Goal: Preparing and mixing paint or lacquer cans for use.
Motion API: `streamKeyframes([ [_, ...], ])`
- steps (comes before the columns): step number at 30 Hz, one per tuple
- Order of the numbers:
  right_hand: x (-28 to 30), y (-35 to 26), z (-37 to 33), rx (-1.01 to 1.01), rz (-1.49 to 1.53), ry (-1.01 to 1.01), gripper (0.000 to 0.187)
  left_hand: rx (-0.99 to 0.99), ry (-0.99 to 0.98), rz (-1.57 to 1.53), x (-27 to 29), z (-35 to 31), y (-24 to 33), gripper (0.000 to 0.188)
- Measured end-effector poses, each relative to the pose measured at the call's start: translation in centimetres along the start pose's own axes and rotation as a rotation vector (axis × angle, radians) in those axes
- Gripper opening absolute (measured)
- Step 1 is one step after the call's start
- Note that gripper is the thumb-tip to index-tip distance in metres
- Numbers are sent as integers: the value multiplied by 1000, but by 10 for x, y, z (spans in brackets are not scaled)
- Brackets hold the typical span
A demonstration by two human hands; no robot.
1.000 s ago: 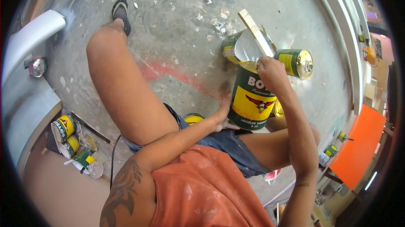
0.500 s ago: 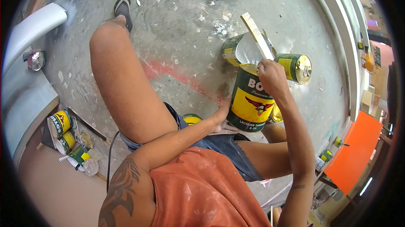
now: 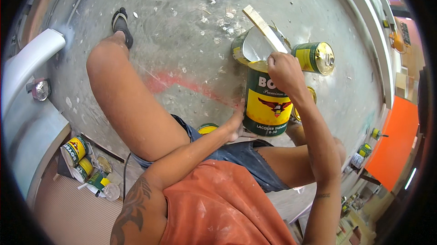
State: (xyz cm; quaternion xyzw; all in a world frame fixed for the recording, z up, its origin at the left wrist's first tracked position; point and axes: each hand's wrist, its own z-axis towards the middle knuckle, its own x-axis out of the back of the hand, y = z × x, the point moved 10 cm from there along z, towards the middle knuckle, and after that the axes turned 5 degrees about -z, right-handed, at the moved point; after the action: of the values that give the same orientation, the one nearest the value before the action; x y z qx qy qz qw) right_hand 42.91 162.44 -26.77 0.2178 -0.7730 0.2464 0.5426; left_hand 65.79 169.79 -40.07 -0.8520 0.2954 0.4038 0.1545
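A green and yellow metal can with a bird picture is held in front of me, between my thighs. My left hand steadies its lower left side, fingers partly hidden by the can. My right hand is closed in a fist at the can's top right, around the end of a flat wooden stick. The stick reaches away from me across a wider open can with a pale inside, standing just beyond. Whether the right fist also grips the held can's rim I cannot tell.
A smaller green and yellow can lies on its side to the right. Another can shows by my left thigh. Several cans sit at the lower left, near a white curved panel. An orange board stands at right.
The whole view has shifted slightly. The held can and both hands sit a little farther up and left in the picture; the grips look the same.
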Motion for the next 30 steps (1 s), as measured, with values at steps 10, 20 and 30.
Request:
streamKeyframes([
  [10, 2, 1, 0, -11, 0, 37, 33, 8, 51, -12, -1, -2, 1, 96],
  [20, 6, -3, 3, -32, -8, 1, 34, -2, 53, -28, -8, -9, 3, 95],
  [30, 4, -1, 4, -45, 7, -18, 34, 24, 41, -26, -9, -8, 0, 99],
])
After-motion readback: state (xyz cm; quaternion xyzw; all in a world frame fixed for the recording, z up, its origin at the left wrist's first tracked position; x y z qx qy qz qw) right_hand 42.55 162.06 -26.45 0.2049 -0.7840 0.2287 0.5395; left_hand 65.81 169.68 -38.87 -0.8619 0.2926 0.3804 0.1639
